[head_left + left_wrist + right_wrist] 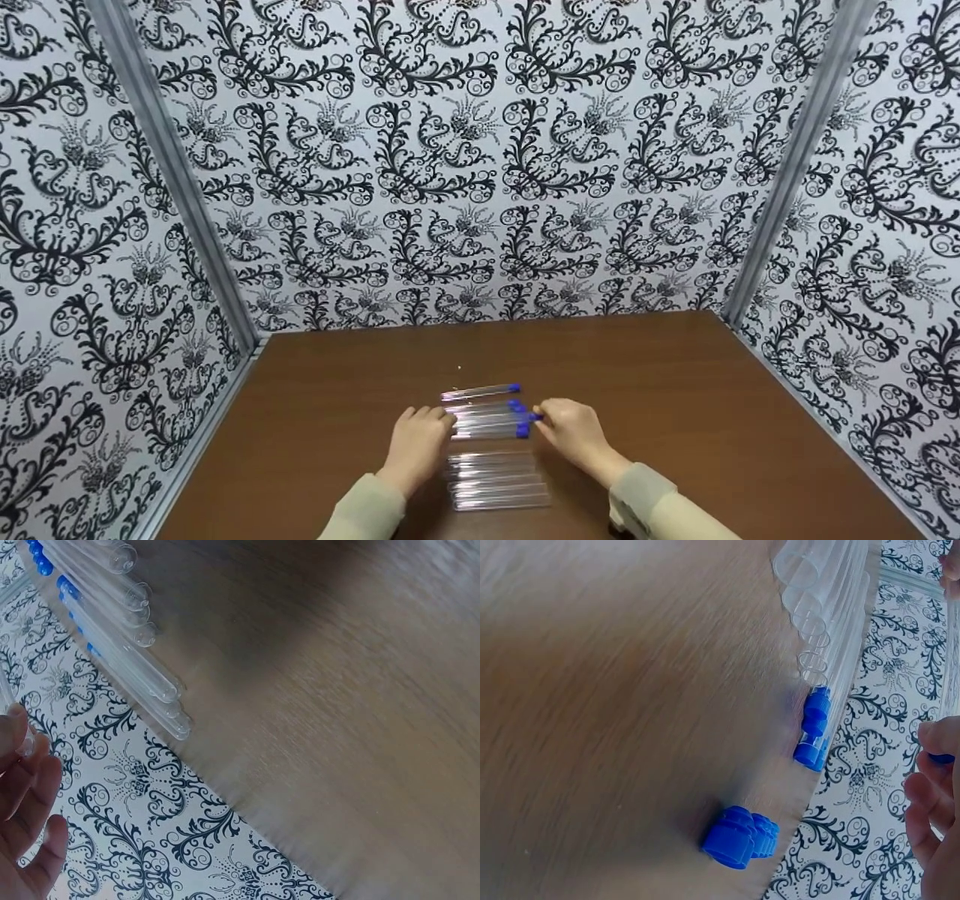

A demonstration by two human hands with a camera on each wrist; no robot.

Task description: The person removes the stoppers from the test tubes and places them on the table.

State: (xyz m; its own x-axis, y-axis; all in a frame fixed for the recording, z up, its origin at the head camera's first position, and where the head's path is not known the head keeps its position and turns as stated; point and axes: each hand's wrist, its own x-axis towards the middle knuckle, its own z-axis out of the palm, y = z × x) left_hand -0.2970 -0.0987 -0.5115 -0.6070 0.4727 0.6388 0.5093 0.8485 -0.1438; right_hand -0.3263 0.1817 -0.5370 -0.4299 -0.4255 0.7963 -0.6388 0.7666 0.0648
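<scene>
My left hand (420,436) grips the rounded end of a clear test tube (950,652) held above the table. At the tube's other end, my right hand (577,431) pinches a blue cap (940,758) between thumb and fingers. Blue-capped test tubes (487,433) lie side by side below and between the hands, with one capped tube (480,391) apart on the far side. Nearer the body, several uncapped test tubes (499,489) form a row, their open ends toward the right.
Several loose blue caps (739,836) lie on the brown wooden table (337,375) in the right wrist view. Patterned panels (465,165) and grey metal posts (176,172) enclose the table at the back and sides.
</scene>
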